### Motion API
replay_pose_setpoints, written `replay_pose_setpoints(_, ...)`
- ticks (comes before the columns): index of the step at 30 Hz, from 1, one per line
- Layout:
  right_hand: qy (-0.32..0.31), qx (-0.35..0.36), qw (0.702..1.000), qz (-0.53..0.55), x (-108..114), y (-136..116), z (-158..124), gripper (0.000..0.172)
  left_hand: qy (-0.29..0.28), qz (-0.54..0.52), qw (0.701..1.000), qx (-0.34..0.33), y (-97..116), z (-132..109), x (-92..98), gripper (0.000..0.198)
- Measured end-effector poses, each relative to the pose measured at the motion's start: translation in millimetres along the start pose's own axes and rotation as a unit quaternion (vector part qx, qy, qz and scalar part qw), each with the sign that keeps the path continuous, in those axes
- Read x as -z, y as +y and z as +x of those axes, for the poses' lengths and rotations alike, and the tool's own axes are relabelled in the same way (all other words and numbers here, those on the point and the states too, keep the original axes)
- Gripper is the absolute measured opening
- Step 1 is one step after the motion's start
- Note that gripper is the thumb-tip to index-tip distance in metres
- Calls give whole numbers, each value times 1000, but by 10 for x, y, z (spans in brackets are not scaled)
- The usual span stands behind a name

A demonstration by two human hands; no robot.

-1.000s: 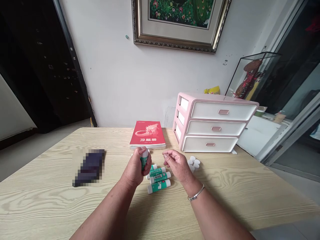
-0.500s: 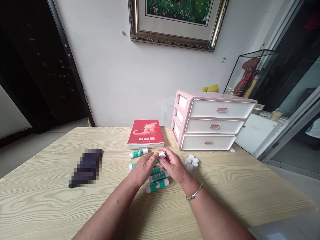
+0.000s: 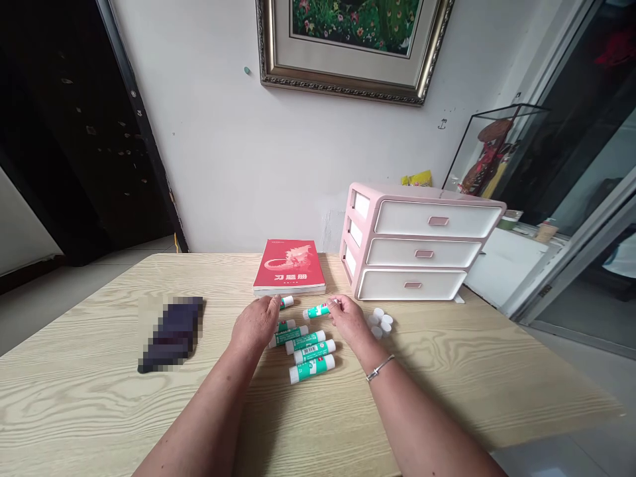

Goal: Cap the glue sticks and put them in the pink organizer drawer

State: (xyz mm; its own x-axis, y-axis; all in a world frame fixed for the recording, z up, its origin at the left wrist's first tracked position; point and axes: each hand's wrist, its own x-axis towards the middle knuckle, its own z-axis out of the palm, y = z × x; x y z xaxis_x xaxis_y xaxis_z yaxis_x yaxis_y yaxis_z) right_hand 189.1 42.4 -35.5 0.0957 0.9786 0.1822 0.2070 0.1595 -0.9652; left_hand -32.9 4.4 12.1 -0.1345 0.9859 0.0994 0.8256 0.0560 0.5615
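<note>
My right hand (image 3: 350, 321) pinches the right end of a green-and-white glue stick (image 3: 317, 311), whose white left end points toward my left hand. Over at the left, my left hand (image 3: 256, 321) is closed around another glue stick (image 3: 287, 302), with just its right end showing past the thumb; the fingertips are hidden. Below and between the hands, several glue sticks (image 3: 312, 369) lie side by side in a slanted row, the farthest (image 3: 285, 325) partly covered by my left hand. Several small white caps (image 3: 386, 320) sit clustered to the right of my right hand.
A red book (image 3: 289, 265) lies at the back of the wooden table (image 3: 124, 424). A pink-and-white drawer unit (image 3: 420, 252) stands at the back right. On the left is a dark, pixelated object (image 3: 173, 334). A framed picture (image 3: 342, 93) hangs on the wall.
My hands have parted from around a small white piece. The left moved left onto the glue stick by the book; the right now shows a glue stick in its fingers.
</note>
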Motion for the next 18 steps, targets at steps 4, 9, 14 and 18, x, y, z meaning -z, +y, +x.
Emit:
replay_pose_setpoints(4,-35,-20,999,13,-77,10,16,30,-12,-1,1000,-29,-54,43,-74,46)
replay_pose_setpoints(9,-103,-64,988,94,-72,-42,-19,59,-31,-7,997,-71,-34,31,-135,51)
replay_pose_setpoints(14,-138,-66,978,143,-102,-21,-43,66,-28,-4,992,-124,-36,44,-198,43)
replay_pose_setpoints(18,-75,27,996,45,22,15,5,51,-2,5,991,-136,-29,32,-196,44)
